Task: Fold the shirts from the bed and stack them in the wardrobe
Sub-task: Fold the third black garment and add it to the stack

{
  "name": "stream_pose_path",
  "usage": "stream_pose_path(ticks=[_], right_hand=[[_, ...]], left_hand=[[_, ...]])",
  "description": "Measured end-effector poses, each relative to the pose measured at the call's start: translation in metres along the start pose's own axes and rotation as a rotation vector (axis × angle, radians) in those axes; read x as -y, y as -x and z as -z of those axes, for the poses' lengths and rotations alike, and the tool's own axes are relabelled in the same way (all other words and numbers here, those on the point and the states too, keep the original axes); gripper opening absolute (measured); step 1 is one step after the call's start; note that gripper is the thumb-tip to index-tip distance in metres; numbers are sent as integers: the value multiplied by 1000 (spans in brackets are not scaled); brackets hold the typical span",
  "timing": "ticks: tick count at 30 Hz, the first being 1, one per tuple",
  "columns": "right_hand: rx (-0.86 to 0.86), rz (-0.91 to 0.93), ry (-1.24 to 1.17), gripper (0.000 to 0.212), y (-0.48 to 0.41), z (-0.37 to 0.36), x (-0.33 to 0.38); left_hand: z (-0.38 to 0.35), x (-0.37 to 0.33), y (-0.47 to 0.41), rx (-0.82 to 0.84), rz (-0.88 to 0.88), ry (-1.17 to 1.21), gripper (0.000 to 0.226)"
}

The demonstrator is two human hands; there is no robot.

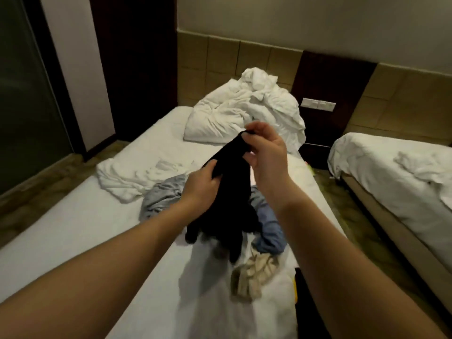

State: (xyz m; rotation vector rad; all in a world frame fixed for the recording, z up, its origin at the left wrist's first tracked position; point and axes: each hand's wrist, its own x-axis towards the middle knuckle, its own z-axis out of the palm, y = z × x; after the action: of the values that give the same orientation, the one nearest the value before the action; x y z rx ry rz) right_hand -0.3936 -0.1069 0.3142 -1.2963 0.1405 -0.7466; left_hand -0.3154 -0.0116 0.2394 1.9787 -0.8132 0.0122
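Above bed, fingers pinch black shirt (bunched).

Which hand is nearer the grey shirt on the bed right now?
Left. The left hand grips the black shirt close beside the grey shirt; the right hand pinches the black shirt's top, farther right.

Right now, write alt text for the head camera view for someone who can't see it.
A person's left hand grips the middle of a black shirt while the right hand pinches its top, holding it over a white bed. A grey garment, a blue garment and a beige garment lie crumpled around it, and a bunched duvet sits near the headboard.
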Motion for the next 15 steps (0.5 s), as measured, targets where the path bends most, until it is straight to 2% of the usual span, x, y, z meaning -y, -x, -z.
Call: stream_pose_path(ticks=[3,5,7,8,9,11,12,14,15], right_hand=[[-5,41,24,23,51,-4,43],[52,-6,240,26,79,-1,46],[141,-136,536,54,101,8,31],[209,-242,604,64,114,14,23],[289,-359,579,63,127,19,12],[469,-530,438,41,157,26,-6],[520,-550,396,28,174,26,-12],[500,-518,305,19,199,22,-14],[431,-479,283,20,204,19,-13]], left_hand=[[46,-45,40,-21,-30,103,21],[67,-70,63,-11,-49,170,26],[80,-88,86,22,-54,237,26],[86,-94,96,40,-48,252,25],[92,-99,105,59,-49,270,24],[102,-104,121,101,-55,321,19],[107,-104,129,124,-52,368,16],[119,-104,141,148,-15,525,16],[126,-103,145,146,12,611,19]])
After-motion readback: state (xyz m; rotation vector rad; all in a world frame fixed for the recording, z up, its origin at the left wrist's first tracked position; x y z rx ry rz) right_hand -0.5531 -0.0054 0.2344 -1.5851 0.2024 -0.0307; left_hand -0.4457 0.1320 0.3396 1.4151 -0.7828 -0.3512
